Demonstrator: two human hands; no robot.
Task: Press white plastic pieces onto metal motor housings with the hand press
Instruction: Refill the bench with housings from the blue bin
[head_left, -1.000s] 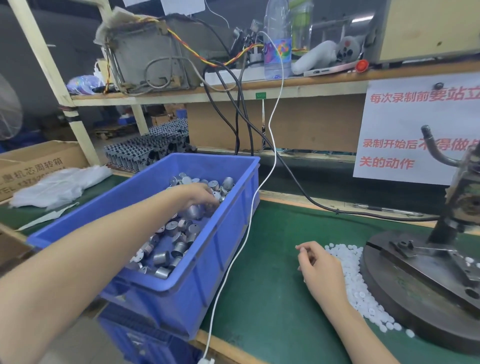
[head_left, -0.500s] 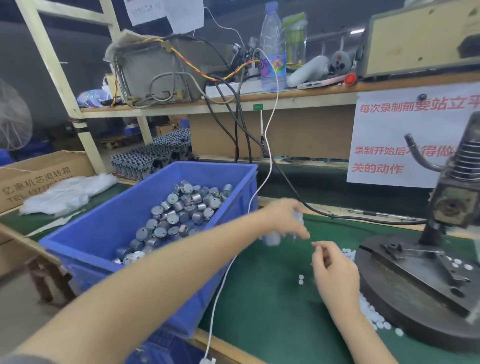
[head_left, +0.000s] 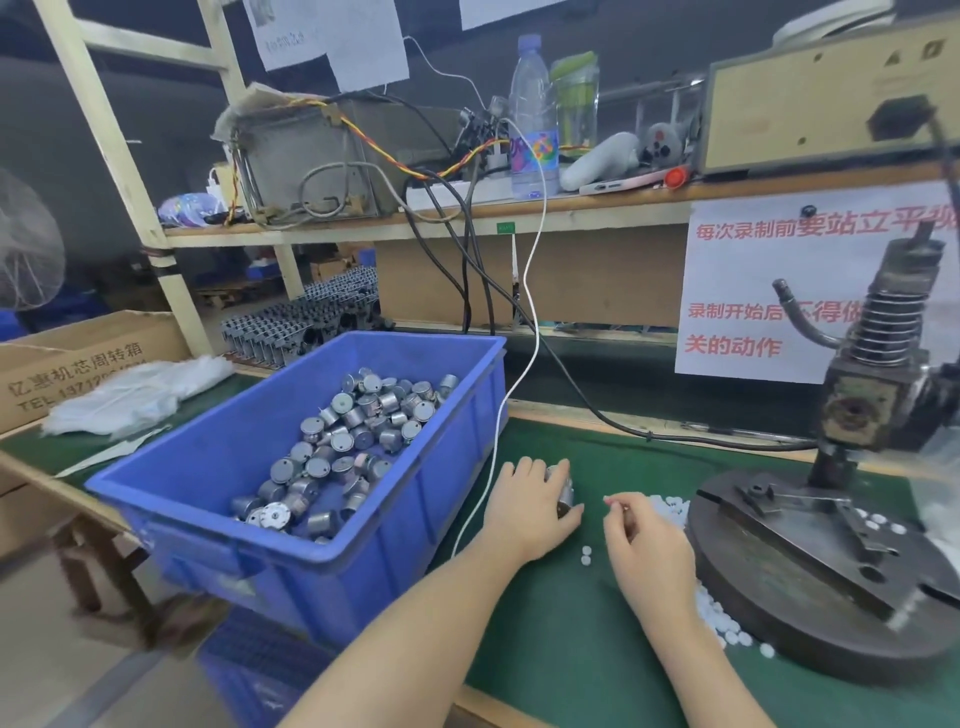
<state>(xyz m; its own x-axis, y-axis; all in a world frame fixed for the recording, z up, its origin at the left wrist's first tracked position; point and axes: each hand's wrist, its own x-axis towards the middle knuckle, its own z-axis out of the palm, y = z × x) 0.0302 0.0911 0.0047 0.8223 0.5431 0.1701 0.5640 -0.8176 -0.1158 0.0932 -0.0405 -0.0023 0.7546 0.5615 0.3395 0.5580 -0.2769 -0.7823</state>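
A metal motor housing (head_left: 565, 492) lay clamped beneath the curled fingertips of the left grip (head_left: 531, 512) on the bench (head_left: 545, 649), while just beside it the right grip (head_left: 649, 545) pinched a white plastic piece (head_left: 609, 500) near the hand press (head_left: 810, 561).

**Site:** small factory assembly workshop.

**Evidence:**
- A heavy hand press (head_left: 872, 426) is standing on a green-matted worktop (head_left: 545, 649).
- A blue bin (head_left: 415, 519) is holding loose metal motor housings (head_left: 353, 441) in bulk.
- White plastic pieces (head_left: 670, 506) are lying heaped against the press base.
- Behind, a timber shelf (head_left: 571, 208) is carrying a wired metal box (head_left: 311, 161) trailing cables.
- Rows of racked parts (head_left: 311, 322) are standing beyond.
- A printed cardboard box (head_left: 78, 364) and a notice (head_left: 753, 291) in red characters are flanking the station.
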